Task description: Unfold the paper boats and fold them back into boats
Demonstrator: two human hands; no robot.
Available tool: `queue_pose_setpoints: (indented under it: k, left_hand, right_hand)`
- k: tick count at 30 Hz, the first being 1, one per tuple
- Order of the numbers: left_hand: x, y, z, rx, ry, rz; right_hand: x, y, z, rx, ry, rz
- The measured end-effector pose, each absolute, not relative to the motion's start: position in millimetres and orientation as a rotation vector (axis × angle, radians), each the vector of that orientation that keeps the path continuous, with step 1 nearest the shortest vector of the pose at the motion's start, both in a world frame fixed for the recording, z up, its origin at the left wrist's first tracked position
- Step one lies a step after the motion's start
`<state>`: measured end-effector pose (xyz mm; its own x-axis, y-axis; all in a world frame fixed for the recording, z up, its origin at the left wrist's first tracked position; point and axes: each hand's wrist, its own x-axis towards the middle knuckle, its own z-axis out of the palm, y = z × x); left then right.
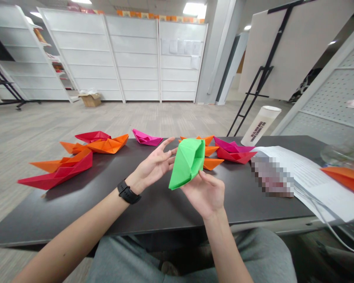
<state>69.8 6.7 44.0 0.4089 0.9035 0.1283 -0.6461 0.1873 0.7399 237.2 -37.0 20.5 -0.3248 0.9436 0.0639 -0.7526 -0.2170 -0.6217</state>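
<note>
A green origami paper boat is held up above the dark table, its open hollow turned toward me. My right hand grips it from below, with the thumb laid along its lower edge. My left hand, with a black wristwatch on its wrist, stands open beside the boat. Its fingertips are at the boat's left side, and I cannot tell whether they touch it. Several folded paper boats in red, orange and magenta lie beyond my hands, the nearest a red one at the left.
Printed white papers and a blurred object lie on the table's right side, with a glass vase behind them. A white tube stands past the far edge. White shelving lines the back wall, and an easel stands at the right.
</note>
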Motion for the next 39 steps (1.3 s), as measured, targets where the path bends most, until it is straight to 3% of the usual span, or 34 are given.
queue_pose_setpoints:
  k: [8,19,27,36,39]
  left_hand:
    - [76,8,39,0.738,0.462,1.287]
    - [67,17,45,0.681,0.462,1.479]
    - [69,17,39,0.906,0.518,1.546]
    - [73,12,36,1.487,0.709,1.676]
    - [72,4,35,1.636,0.894,1.800]
  right_hand:
    - [233,-38,20,-0.405,-0.672,1.806]
    - [223,-38,21,-0.451,-0.695,1.347]
    - [220,-41,19,-0.425,-0.791,1.575]
    - [215,-45,21,-0.513,-0.915,1.277]
    - [218,-43,15,-0.679,-0.984,0.917]
